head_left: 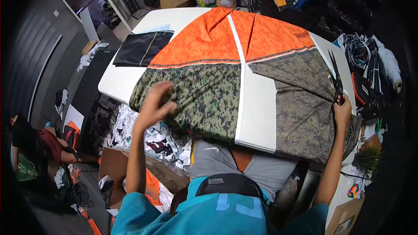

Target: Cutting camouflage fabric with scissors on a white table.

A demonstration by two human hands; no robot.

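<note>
Currently, from the head view, my two hands are well apart, one at each side of a white table (260, 117).

Left hand (153, 104): empty, thumb and fingers spread, over the near-left edge of an orange and green camouflage fabric panel (200, 95). Cannot tell whether the fingertips touch the cloth.

Right hand (343, 105): closed round the handles of black scissors (336, 78), blades pointing away from me, at the outer edge of an orange and grey-brown camouflage fabric panel (305, 113). Cannot tell whether the blades touch it.

Both panels lie on the tabletop, orange toward the far side, camouflage toward me; bare white shows between them. A narrow dark patterned band borders the orange on each. The grey-brown panel hangs over the near edge, with a fold across its upper part.

Far left on the table: folded black cloth (143, 48). Below, near the left forearm: a heap of white fabric scraps (163, 143) and an open cardboard box (115, 165). Right side, near the forearm: a spiky green plant (370, 159) and a puzzle cube (353, 190).
</note>
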